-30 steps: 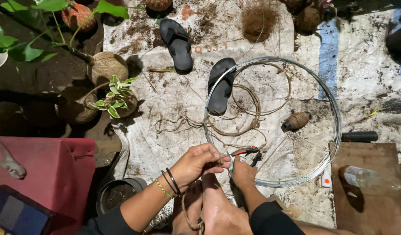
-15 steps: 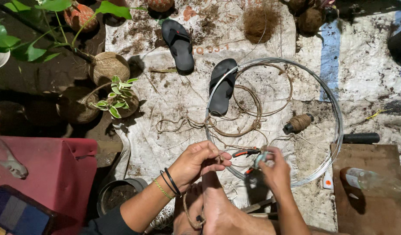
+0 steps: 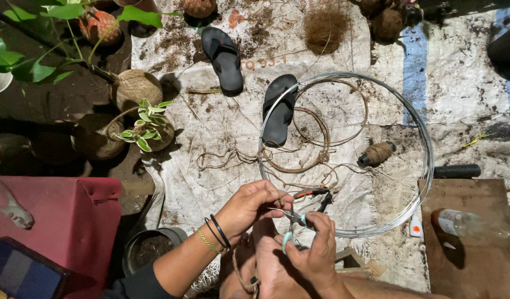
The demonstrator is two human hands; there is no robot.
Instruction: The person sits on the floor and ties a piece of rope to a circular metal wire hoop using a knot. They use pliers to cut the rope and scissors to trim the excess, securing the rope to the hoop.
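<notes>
Just inside the near rim of the wire coil (image 3: 421, 182), the left hand (image 3: 249, 206) pinches a thin wire (image 3: 280, 210); the right hand (image 3: 316, 252) grips teal-handled pliers (image 3: 292, 230) (jaws at that wire); orange-handled cutters (image 3: 313, 194) lie just beyond.

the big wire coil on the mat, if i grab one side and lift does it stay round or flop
The wire coil is thin grey strands in a wide hoop, so it would probably sag and spring, not stay rigid. It looks light for its spread. Loose strands may snag the brown twine loops and black sandal lying over its rim.
</notes>
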